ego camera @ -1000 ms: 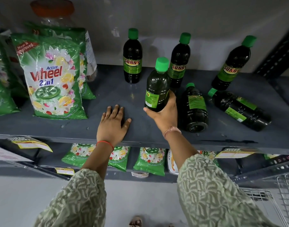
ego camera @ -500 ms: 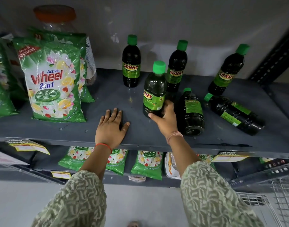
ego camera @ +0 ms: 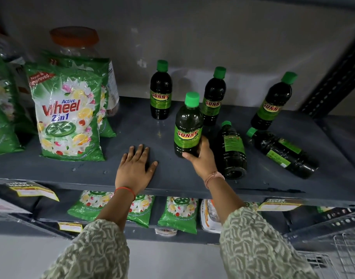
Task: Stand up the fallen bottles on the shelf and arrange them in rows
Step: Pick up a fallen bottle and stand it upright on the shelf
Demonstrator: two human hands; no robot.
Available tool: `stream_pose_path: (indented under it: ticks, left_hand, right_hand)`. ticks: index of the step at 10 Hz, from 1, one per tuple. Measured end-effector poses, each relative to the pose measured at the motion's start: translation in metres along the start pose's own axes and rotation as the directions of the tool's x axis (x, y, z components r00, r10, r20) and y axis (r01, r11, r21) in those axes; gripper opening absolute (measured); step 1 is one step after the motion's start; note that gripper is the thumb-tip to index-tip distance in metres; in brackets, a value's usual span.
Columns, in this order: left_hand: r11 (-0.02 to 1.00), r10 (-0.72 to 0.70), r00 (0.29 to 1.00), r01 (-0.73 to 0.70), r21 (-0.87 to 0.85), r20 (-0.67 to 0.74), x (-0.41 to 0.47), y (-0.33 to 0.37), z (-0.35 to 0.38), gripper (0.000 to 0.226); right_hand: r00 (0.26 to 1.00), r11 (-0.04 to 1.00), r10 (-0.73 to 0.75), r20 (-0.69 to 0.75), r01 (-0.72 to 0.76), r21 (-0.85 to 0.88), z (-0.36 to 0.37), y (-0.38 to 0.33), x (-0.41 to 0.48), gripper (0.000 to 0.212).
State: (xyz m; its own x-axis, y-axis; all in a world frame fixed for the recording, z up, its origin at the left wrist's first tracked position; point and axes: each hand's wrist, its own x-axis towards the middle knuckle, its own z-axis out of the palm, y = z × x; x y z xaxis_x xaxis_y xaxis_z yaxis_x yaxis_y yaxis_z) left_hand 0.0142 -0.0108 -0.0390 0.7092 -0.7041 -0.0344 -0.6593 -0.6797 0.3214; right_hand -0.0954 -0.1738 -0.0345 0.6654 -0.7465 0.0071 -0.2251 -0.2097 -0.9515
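Shelf stock: materials and finishes

Shelf: painted metal, matt dark grey, faintly scuffed. Upright post: perforated metal, matt. Bottles, e.g. the held bottle: glossy dark translucent plastic, smooth green plastic caps, shiny printed labels; fallen bottle shows the same sheen. Detergent pouch: crinkled glossy plastic film. Jar: clear plastic, orange plastic lid. Price tags: paper. Sleeves: patterned woven cloth, matt. Basket: bare wire metal. Back wall: smooth, slightly reflective.
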Motion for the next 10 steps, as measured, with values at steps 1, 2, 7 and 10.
stream_pose_path:
  ticks: [1, 2, 7, 10]
  left_hand:
    - [1.000, -0.002, 1.000, 0.002, 0.000, -0.003, 0.000, 0.001, -0.001, 0.061]
    - [1.000, -0.006, 1.000, 0.007, 0.007, -0.001, 0.001, 0.002, 0.000, 0.060]
    - [0.999, -0.014, 0.999, 0.012, 0.044, 0.043, 0.000, 0.004, 0.002, 0.061]
    - [0.999, -0.007, 0.999, 0.005, 0.046, 0.041, 0.000, 0.005, 0.001, 0.060]
  right_hand:
    - [0.999, 0.999, -0.036, -0.025, 0.036, 0.029, 0.000, -0.001, 0.000, 0.083]
    - [0.997, 0.999, -0.034, -0.069, 0.035, 0.000, 0.003, 0.001, 0.001, 0.086]
    - [0.992, 0.979, -0.053, -0.113, 0.029, -0.201, 0.002, 0.010, -0.085, 0.073]
    - [0.991, 0.973, -0.057, -0.118, 0.029, -0.231, 0.001, 0.007, -0.096, 0.084]
